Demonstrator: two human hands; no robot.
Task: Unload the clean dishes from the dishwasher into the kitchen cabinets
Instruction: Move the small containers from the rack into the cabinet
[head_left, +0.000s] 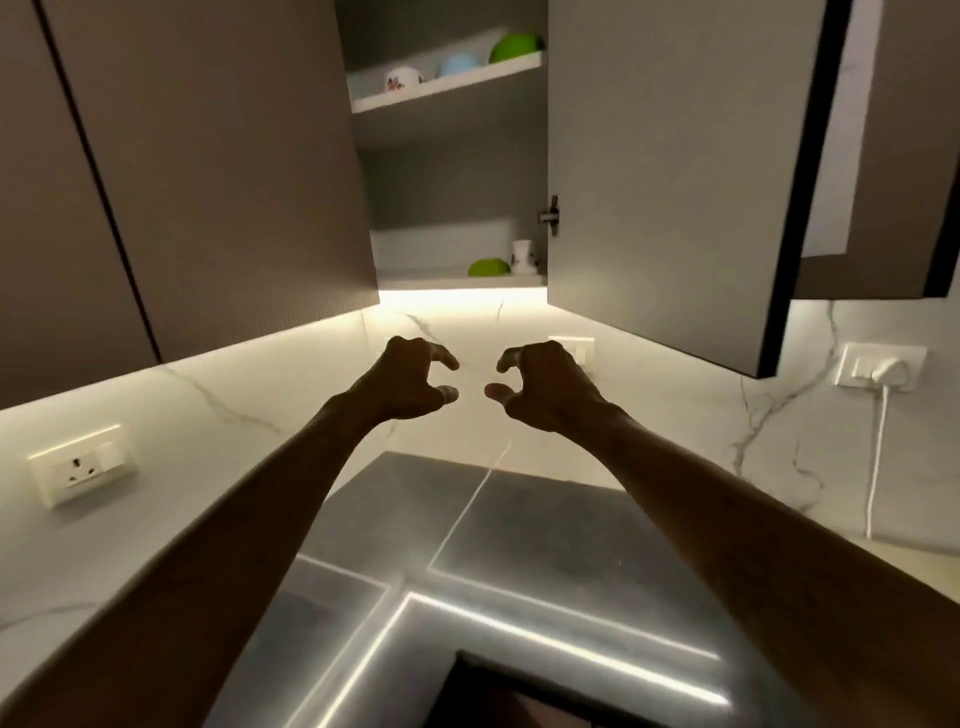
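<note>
Since the left hand (415, 382) and right hand (540, 387) are both hovering half-curled and holding nothing, I'm guessing we're sitting between trips. At 12 o'clock the open cabinet (452, 192) is holding a green bowl (488, 266) beside a white mug (522, 256). The dishwasher isn't showing, so the next move is probably turning back for another dish.
</note>
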